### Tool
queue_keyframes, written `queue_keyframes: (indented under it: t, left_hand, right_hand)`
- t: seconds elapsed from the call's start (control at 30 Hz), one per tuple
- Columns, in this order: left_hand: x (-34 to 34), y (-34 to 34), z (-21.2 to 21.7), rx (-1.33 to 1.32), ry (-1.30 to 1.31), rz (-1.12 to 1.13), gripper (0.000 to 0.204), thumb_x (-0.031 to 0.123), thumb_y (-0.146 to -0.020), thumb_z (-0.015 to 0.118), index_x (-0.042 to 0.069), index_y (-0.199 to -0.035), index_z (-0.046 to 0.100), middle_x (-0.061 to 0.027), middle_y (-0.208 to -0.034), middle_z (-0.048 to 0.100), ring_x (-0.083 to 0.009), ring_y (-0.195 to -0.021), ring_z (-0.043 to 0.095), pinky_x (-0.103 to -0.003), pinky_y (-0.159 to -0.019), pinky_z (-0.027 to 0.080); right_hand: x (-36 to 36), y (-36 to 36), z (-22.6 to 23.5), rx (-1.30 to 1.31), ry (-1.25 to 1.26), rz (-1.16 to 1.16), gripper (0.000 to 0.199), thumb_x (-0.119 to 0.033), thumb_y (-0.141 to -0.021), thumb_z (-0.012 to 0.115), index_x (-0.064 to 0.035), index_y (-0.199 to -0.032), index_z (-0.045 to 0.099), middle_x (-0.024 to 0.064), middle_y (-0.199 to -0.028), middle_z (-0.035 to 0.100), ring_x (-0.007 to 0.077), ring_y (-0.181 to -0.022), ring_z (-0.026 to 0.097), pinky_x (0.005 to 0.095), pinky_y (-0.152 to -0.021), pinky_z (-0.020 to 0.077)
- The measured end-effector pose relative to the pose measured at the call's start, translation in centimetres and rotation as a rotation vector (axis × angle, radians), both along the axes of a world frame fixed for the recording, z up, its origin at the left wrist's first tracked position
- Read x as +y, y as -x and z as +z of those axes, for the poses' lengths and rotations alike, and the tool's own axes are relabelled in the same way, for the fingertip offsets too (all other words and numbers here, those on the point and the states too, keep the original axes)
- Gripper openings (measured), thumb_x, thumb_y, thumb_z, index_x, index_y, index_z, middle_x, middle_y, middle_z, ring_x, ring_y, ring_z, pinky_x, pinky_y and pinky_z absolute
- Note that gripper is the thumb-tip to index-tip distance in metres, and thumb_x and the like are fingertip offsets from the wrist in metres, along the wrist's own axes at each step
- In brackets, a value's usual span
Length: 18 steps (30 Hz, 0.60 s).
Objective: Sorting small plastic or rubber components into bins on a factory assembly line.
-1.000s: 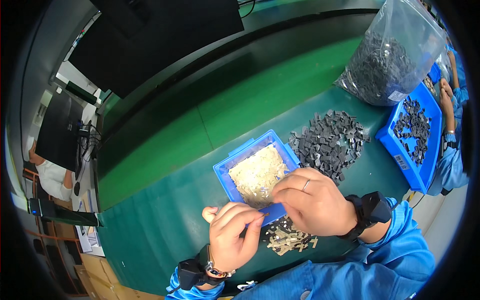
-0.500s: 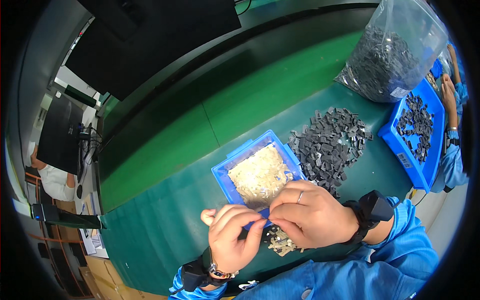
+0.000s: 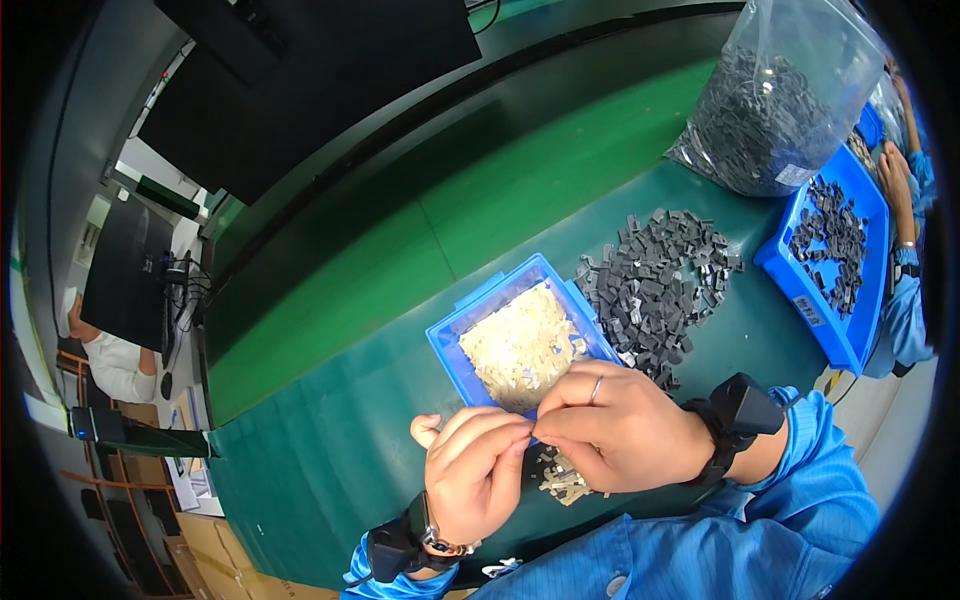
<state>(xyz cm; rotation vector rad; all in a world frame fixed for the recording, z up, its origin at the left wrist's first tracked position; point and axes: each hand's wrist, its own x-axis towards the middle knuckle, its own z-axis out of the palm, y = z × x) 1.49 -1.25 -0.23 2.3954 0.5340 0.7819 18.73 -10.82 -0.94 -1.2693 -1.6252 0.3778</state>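
Observation:
My left hand (image 3: 474, 462) and my right hand (image 3: 622, 425) meet fingertip to fingertip at the near edge of a small blue bin (image 3: 455, 372). Both are closed in a pinch; whatever sits between the fingertips is too small and covered to make out. Thin cream-coloured pieces (image 3: 520, 340) fill the bin. Partly under my right hand lies a small heap of beige and dark pieces (image 3: 563, 480) on the green table mat (image 3: 330, 470). Just beyond that hand spreads a pile of small dark grey blocks (image 3: 650, 290).
A clear plastic bag of dark pieces (image 3: 755, 120) stands at the far right, beside a larger blue tray (image 3: 850, 345) holding more dark pieces. Another person's hand (image 3: 895, 170) shows past it. A black monitor (image 3: 310, 80) hangs over the far side; a person in white (image 3: 120, 365) sits at left.
My hands stay pinched together at nearly the same spot, the fingertips drawn slightly closer. The whole view has shifted a little.

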Motion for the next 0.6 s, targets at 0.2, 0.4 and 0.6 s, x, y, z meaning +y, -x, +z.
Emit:
queue_keyframes:
  t: [0.2, 0.4, 0.6]
  left_hand:
    - [0.16, -0.07, -0.17, -0.022, 0.038, 0.004, 0.009, 0.001, -0.079, 0.069, 0.008, -0.084, 0.067, -0.0016, -0.085, 0.070, -0.0176, -0.079, 0.065, -0.036, -0.087, 0.028]
    - [0.81, 0.06, -0.12, -0.020, -0.043, 0.101, 0.008, 0.000, -0.078, 0.068, 0.007, -0.083, 0.068, -0.0027, -0.083, 0.070, -0.0177, -0.079, 0.065, -0.036, -0.091, 0.028]
    - [0.91, -0.24, 0.01, 0.025, -0.219, 0.168, 0.011, 0.000, -0.076, 0.070, 0.007, -0.083, 0.071, -0.0028, -0.084, 0.070, -0.0178, -0.081, 0.065, -0.036, -0.096, 0.027]
  right_hand:
    - [-0.10, 0.45, -0.12, 0.043, -0.002, -0.018, 0.013, -0.002, -0.075, 0.066, -0.0029, -0.088, 0.065, 0.0076, -0.087, 0.061, 0.0287, -0.080, 0.059, 0.0378, -0.072, 0.0475]
    - [-0.20, 0.32, -0.23, 0.052, -0.060, -0.111, 0.014, 0.002, -0.073, 0.069, -0.0033, -0.086, 0.067, 0.0074, -0.085, 0.064, 0.0257, -0.073, 0.062, 0.0348, -0.063, 0.0506]
    - [-0.31, -0.28, -0.23, -0.164, -0.121, -0.168, 0.022, 0.000, -0.067, 0.070, -0.0045, -0.089, 0.068, 0.0060, -0.084, 0.060, 0.0248, -0.074, 0.060, 0.0348, -0.065, 0.0491]
